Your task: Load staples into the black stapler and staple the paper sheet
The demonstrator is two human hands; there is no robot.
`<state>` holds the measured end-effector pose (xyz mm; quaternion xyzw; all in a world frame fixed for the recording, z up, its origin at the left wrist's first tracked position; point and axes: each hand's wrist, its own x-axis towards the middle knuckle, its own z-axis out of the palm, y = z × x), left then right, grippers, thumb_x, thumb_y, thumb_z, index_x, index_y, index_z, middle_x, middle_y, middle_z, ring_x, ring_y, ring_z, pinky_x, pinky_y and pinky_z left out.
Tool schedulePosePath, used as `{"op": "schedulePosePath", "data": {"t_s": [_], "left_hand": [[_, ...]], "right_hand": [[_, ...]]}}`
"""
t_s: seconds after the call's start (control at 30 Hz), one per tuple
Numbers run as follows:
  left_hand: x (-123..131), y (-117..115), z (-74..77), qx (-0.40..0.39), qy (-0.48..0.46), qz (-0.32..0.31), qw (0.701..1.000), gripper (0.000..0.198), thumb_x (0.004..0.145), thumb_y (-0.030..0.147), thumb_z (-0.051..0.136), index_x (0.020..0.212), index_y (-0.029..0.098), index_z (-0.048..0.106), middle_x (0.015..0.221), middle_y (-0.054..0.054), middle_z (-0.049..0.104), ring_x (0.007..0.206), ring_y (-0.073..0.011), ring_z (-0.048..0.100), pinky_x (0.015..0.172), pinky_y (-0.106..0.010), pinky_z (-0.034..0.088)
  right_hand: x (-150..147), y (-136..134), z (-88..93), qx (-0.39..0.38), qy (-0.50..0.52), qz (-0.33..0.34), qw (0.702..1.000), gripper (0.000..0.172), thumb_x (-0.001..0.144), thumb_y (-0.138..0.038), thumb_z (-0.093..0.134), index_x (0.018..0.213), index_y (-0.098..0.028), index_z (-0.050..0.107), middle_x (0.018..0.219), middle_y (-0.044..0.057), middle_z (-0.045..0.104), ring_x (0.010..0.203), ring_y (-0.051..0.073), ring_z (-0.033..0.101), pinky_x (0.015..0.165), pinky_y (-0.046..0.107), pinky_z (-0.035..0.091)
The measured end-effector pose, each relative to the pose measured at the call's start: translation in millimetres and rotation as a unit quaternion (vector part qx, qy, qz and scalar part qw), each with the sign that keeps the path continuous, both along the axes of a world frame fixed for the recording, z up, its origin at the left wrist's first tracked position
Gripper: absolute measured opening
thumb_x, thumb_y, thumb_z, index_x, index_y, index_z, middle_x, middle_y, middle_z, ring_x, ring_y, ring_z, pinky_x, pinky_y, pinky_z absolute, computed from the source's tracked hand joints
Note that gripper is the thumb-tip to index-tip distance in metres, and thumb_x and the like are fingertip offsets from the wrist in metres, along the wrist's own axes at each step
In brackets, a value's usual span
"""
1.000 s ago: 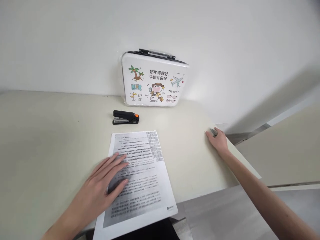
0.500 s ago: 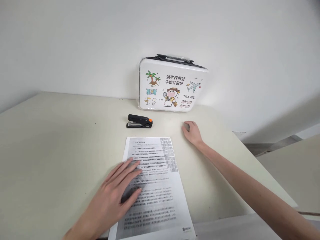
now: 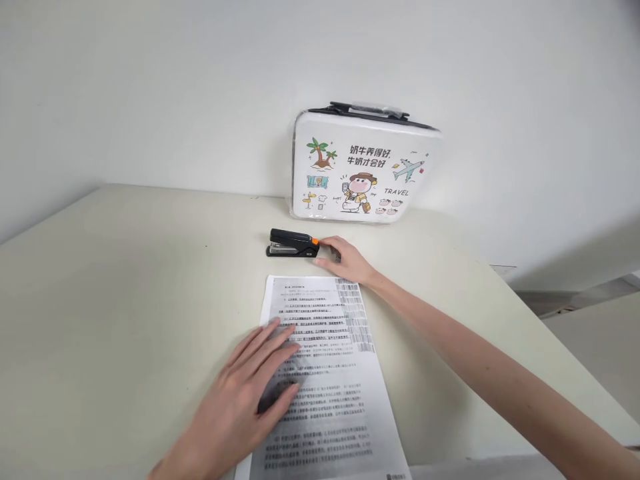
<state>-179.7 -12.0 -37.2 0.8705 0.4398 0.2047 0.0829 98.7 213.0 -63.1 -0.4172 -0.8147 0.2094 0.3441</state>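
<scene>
My left hand [image 3: 250, 383] lies flat on the left side of the printed sheets [image 3: 345, 400], fingers spread and holding nothing. Beyond the top edge of the paper sits a black stapler [image 3: 293, 243] with an orange piece at its right end. My right hand [image 3: 347, 259] is at that right end, thumb and forefinger apart, the fingertips right by the stapler or just touching it. The other fingers of this hand are curled and partly hidden. Dense text and a column of barcode-like marks cover the top sheet.
A white case [image 3: 365, 167] with cartoon prints and a black handle stands at the back against the wall [image 3: 175, 87], wrapped in clear plastic. The pale table [image 3: 125, 300] has its right edge beyond my right forearm.
My right hand has moved left from below the case to the stapler's right end, its fingers opening. My left hand stays flat on the paper. The whole view has shifted slightly.
</scene>
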Motion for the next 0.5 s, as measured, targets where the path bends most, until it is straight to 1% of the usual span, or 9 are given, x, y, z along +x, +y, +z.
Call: {"op": "schedulePosePath", "data": {"t_s": [0.07, 0.13, 0.27, 0.4, 0.5], "left_hand": [[0, 0, -0.5, -0.002, 0.004, 0.0, 1.0, 0.045, 0.102, 0.045, 0.06, 0.145, 0.031, 0.062, 0.159, -0.002, 0.054, 0.151, -0.0315, 0.045, 0.123, -0.058, 0.043], [-1, -1, -1.4, -0.007, 0.005, -0.001, 1.0, 0.045, 0.102, 0.044, 0.061, 0.145, 0.031, 0.062, 0.159, -0.002, 0.054, 0.152, -0.032, 0.044, 0.123, -0.058, 0.043], [-3, -1, -3.2, -0.004, 0.012, -0.005, 1.0, 0.049, 0.102, 0.042, 0.061, 0.15, 0.031, 0.057, 0.161, -0.002, 0.052, 0.153, -0.0316, 0.042, 0.124, -0.057, 0.042], [-2, 1, -2.9, 0.002, 0.009, -0.002, 1.0, 0.047, 0.102, 0.042, 0.061, 0.147, 0.031, 0.058, 0.162, -0.001, 0.051, 0.153, -0.0322, 0.042, 0.122, -0.057, 0.045], [0, 2, -2.1, -0.002, -0.012, 0.023, 1.0, 0.041, 0.102, 0.041, 0.061, 0.143, 0.032, 0.061, 0.164, -0.003, 0.048, 0.152, -0.0338, 0.042, 0.118, -0.056, 0.05]], "right_hand": [[-8, 4, 0.3, 0.005, -0.002, 0.002, 1.0, 0.051, 0.092, -0.058, 0.07, 0.123, -0.018, 0.068, 0.119, 0.013, 0.071, 0.106, 0.026, 0.066, 0.093, 0.042, 0.054], [-14, 7, -0.2, 0.003, 0.0, -0.003, 1.0, 0.048, 0.093, -0.056, 0.069, 0.121, -0.017, 0.067, 0.115, 0.012, 0.071, 0.102, 0.026, 0.066, 0.091, 0.041, 0.053], [-20, 9, -0.7, -0.006, -0.003, 0.0, 1.0, 0.041, 0.094, -0.052, 0.068, 0.12, -0.019, 0.067, 0.112, 0.009, 0.071, 0.099, 0.025, 0.066, 0.09, 0.039, 0.053], [-23, 9, 0.7, -0.015, 0.016, 0.016, 1.0, 0.041, 0.093, -0.053, 0.07, 0.118, -0.02, 0.068, 0.113, 0.009, 0.072, 0.103, 0.026, 0.067, 0.094, 0.04, 0.052], [-24, 12, 4.1, -0.036, 0.03, 0.035, 0.998, 0.045, 0.089, -0.056, 0.073, 0.115, -0.02, 0.069, 0.113, 0.008, 0.073, 0.101, 0.025, 0.067, 0.092, 0.039, 0.052]]}}
